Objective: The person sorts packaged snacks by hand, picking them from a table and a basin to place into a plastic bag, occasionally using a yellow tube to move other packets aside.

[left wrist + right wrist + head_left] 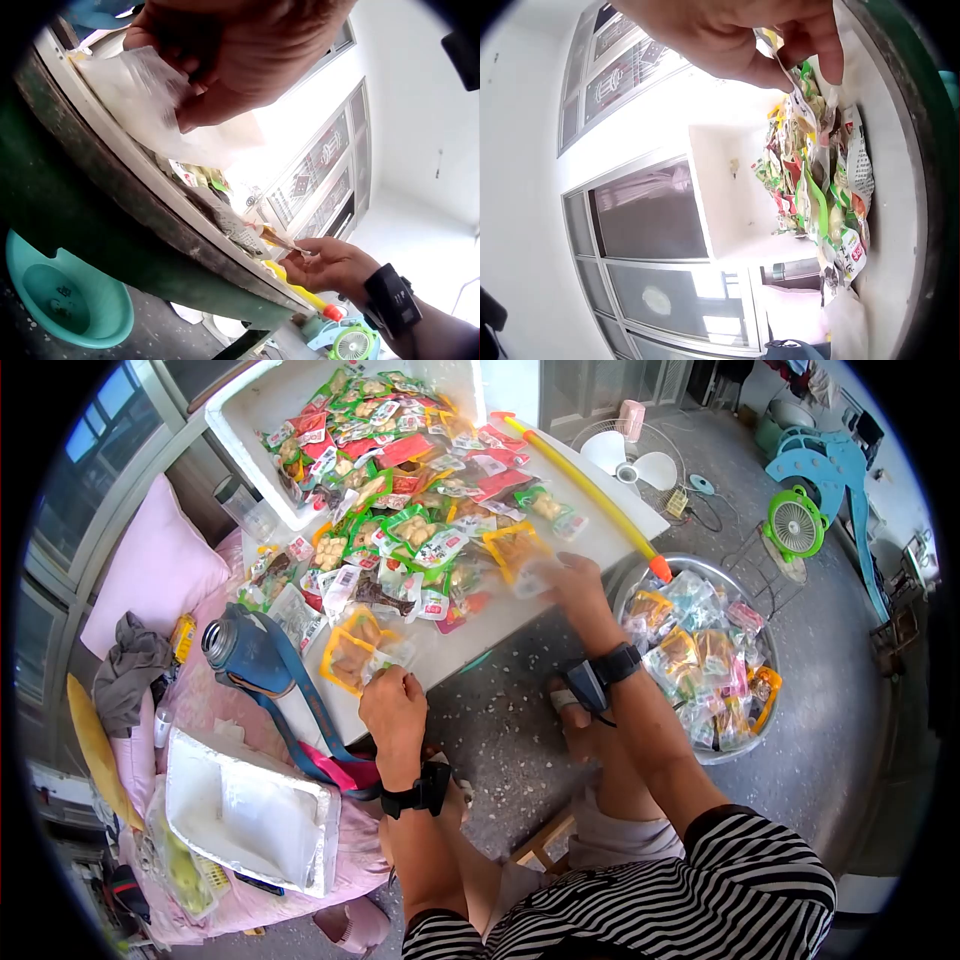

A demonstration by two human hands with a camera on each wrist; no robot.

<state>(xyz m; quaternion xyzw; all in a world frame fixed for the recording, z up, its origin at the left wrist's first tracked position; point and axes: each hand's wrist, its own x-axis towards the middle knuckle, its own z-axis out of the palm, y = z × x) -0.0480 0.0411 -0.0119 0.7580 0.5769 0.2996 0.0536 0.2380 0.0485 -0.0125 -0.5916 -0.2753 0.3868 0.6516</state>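
Observation:
In the head view my left hand (393, 710) pinches the near corner of a clear snack packet with an orange border (350, 650), over the table's front edge. Its translucent plastic (139, 97) hangs from the thumb and fingers in the left wrist view. Farther right, my right hand (580, 590) pinches a second orange-bordered packet (513, 550), blurred in the head view. From the right wrist, the right hand (757, 34) shows above the pile with a packet edge between thumb and fingers. Between and beyond both hands spreads a heap of mixed snack packets (410, 530).
The heap spills from a white foam box (245, 435) on the table (455, 670). A yellow tube (590, 485) lies along the right edge. A metal basin (712, 755) of packets stands on the floor at right. At left are a blue flask (240, 645) and another foam box (250, 810).

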